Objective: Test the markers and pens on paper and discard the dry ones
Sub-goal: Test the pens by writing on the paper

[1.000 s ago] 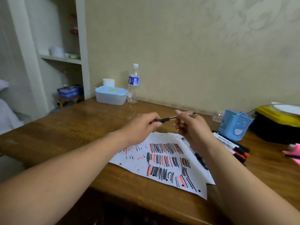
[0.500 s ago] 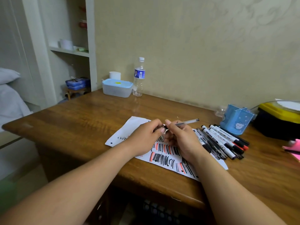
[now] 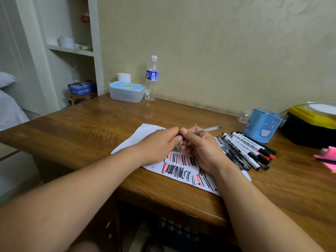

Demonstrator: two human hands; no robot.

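Observation:
A white sheet of paper (image 3: 138, 136) covered in black and red test strokes lies near the desk's front edge. My right hand (image 3: 201, 150) grips a clear-barrelled pen (image 3: 207, 130) whose back end points right and away. My left hand (image 3: 160, 145) pinches the pen's front end, where a dark cap sat in the earlier frames; that end is hidden between my fingers. Both hands rest low over the paper. A pile of several markers and pens (image 3: 245, 151) lies just right of my right hand.
A blue pen holder (image 3: 261, 128) stands behind the pile, a black and yellow box (image 3: 309, 128) further right, pink sticky notes (image 3: 327, 160) at the right edge. A lidded plastic container (image 3: 126, 92) and a water bottle (image 3: 151, 79) stand at the back by the wall.
Both hands have come down from mid-air to the paper and closed together over the pen's front end. The view has tilted, bringing the marker pile fully into sight.

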